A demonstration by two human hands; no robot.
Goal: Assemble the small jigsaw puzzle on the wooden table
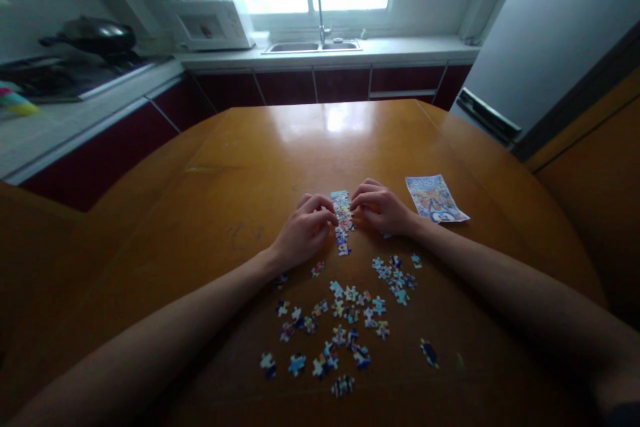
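A narrow strip of joined jigsaw puzzle pieces (343,219) lies on the wooden table, running away from me. My left hand (306,230) rests at its left edge, fingers curled and fingertips touching the strip. Opposite it, my right hand (383,208) has its bent fingers closed on the right edge. The fingertips partly cover the strip's sides. Nearer to me are several loose puzzle pieces (351,312), scattered in a loose heap. Another cluster of pieces (395,275) lies to the right, below my right wrist. One bit of a piece shows under the right hand.
A printed picture sheet (436,199) lies beyond my right forearm. The round-ended wooden table (240,153) fills the foreground. Behind it are a counter with a sink (295,47) and faucet, a microwave (213,23), a pan (97,35) on the stove and a fridge (545,33).
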